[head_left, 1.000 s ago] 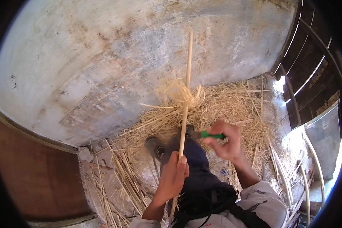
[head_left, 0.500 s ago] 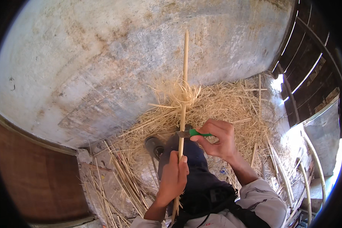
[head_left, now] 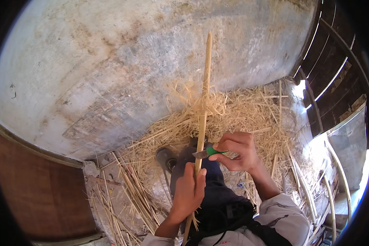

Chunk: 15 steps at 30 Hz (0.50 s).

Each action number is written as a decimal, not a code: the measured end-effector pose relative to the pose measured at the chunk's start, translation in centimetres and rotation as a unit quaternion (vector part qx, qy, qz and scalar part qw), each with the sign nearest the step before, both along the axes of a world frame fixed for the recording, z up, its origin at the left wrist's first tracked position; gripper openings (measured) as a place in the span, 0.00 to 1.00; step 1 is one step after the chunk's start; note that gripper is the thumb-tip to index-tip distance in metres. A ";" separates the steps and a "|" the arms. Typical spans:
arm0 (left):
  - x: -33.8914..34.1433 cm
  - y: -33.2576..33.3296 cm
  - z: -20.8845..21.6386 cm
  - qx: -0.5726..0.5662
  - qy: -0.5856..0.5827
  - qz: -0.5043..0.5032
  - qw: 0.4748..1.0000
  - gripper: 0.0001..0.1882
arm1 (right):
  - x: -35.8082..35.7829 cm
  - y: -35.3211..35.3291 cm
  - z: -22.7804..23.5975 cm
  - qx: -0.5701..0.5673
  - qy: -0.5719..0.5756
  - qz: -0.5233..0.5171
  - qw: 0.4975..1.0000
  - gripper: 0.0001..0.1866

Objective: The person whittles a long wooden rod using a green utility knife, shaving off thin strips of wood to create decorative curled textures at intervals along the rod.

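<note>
My left hand (head_left: 188,189) is closed around the lower part of a long pale wooden strip (head_left: 205,94), which looks like split bamboo and points away from me toward the wall. A tangle of thin curled shavings (head_left: 209,105) clings to the strip about midway. In my right hand (head_left: 238,151) is a green-handled knife (head_left: 209,152), pinched between thumb and fingers. Its short blade lies across the strip just above my left hand. Below my left hand the strip runs on toward my body, with a few frayed fibres beside it.
Heaped shavings (head_left: 246,110) cover the floor along the stained wall (head_left: 151,57). Loose strips (head_left: 135,192) lie at the left, near a brown panel (head_left: 37,188). A dark boot (head_left: 166,159) stands near the strip. Longer curved poles (head_left: 336,164) lean at the right.
The far end of the strip has swung slightly right, and the strip looks turned to a wider side. The knife and right hand have come a little nearer to my left hand.
</note>
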<state>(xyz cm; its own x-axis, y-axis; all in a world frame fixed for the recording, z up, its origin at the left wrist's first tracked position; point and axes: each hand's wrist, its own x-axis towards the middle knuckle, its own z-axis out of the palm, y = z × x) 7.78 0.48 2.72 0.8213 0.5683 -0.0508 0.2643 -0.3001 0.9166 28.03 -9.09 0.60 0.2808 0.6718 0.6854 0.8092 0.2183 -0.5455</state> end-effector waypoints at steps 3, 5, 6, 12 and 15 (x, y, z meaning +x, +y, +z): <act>0.0 0.0 -0.1 0.007 0.014 -0.005 1.000 0.09 | 0.0 0.0 -0.6 0.000 0.015 -0.023 1.000 0.13; 0.0 -0.1 -0.2 0.014 0.023 0.000 1.000 0.09 | 0.3 0.4 -1.0 0.000 0.045 -0.040 0.998 0.13; 0.0 -0.1 -0.3 0.018 0.028 0.003 0.999 0.09 | 0.3 0.6 -1.1 0.008 0.043 -0.040 0.998 0.12; -0.9 -1.0 -0.6 0.021 0.031 -0.028 0.999 0.09 | 2.7 1.5 -1.8 0.024 0.096 -0.169 0.981 0.12; -0.5 -0.5 -0.6 0.044 0.031 -0.024 0.998 0.08 | 3.1 1.7 -1.5 0.025 0.136 -0.145 0.980 0.12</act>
<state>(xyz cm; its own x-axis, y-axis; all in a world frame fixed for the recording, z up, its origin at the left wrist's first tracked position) 7.26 0.02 2.12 0.8441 0.5335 -0.0544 0.3036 -0.3918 0.8685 31.12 -7.43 -0.89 0.6314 0.5050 0.5885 0.6674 0.0325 -0.7440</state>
